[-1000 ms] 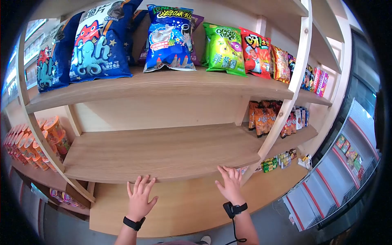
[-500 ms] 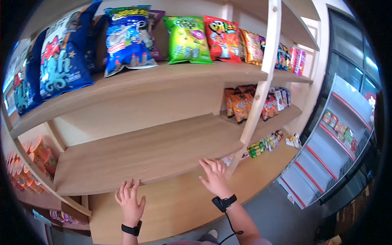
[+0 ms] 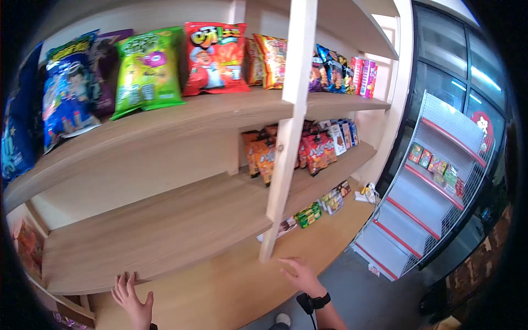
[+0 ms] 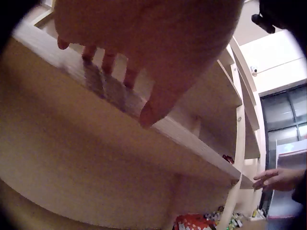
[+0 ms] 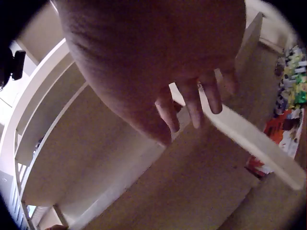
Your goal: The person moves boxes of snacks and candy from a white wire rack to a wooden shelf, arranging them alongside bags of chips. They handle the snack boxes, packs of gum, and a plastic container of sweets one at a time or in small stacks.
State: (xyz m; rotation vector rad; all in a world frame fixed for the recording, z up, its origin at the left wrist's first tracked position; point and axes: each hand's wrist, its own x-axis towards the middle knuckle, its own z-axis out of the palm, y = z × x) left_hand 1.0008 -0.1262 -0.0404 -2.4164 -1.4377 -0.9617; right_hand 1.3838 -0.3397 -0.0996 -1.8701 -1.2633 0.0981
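Observation:
My left hand (image 3: 132, 302) is at the front edge of the bare middle shelf (image 3: 159, 231), its fingers spread and fingertips right at the edge. In the left wrist view, that hand (image 4: 148, 52) overlaps the pale shelf edge with nothing in its grasp. To the right, my right hand (image 3: 303, 278) hovers in front of the lower board (image 3: 220, 286), near the foot of the wooden post (image 3: 286, 165). Its fingers are loosely bent and hold nothing, as the right wrist view of the hand (image 5: 158, 62) also shows.
Snack bags, including a green one (image 3: 148, 71) and a red one (image 3: 215, 58), line the upper shelf. Orange bags (image 3: 261, 157) stand behind the post. Small green packets (image 3: 308, 214) lie on the lower board. A white rack (image 3: 423, 187) with red strips stands at right.
The head view has swung to the right, so the shelves appear further left. My right hand has left the shelf edge and moved right past the post; my left hand stays near the edge.

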